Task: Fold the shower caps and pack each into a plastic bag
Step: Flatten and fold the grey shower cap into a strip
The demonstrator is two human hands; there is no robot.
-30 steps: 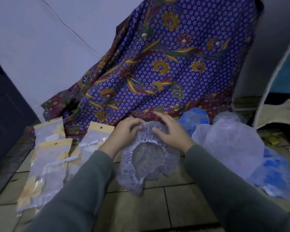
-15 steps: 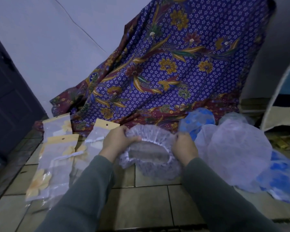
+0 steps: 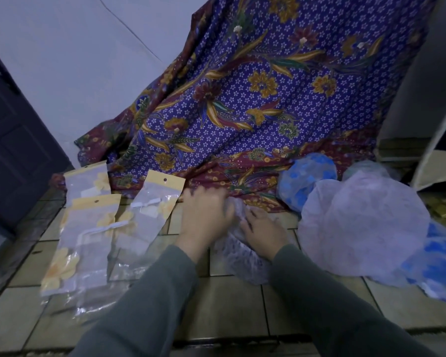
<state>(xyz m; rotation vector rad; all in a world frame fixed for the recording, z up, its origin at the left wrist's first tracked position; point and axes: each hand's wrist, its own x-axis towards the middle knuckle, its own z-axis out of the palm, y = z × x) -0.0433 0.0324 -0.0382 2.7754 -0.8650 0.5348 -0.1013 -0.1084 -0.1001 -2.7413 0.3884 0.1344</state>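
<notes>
Both hands' fingers [image 3: 252, 215] clutch one lavender shower cap [image 3: 242, 256]; three plastic bags [image 3: 150, 215] lie left.

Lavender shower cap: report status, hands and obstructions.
Left hand and right hand both pressing the crumpled lavender plastic shower cap on the tiled floor. Not bagged. Nothing in the way.

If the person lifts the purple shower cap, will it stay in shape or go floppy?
Probably floppy: the shower cap already crumples under the left hand and right hand. It looks thin and translucent, so likely very light, and perhaps slippery.
</notes>
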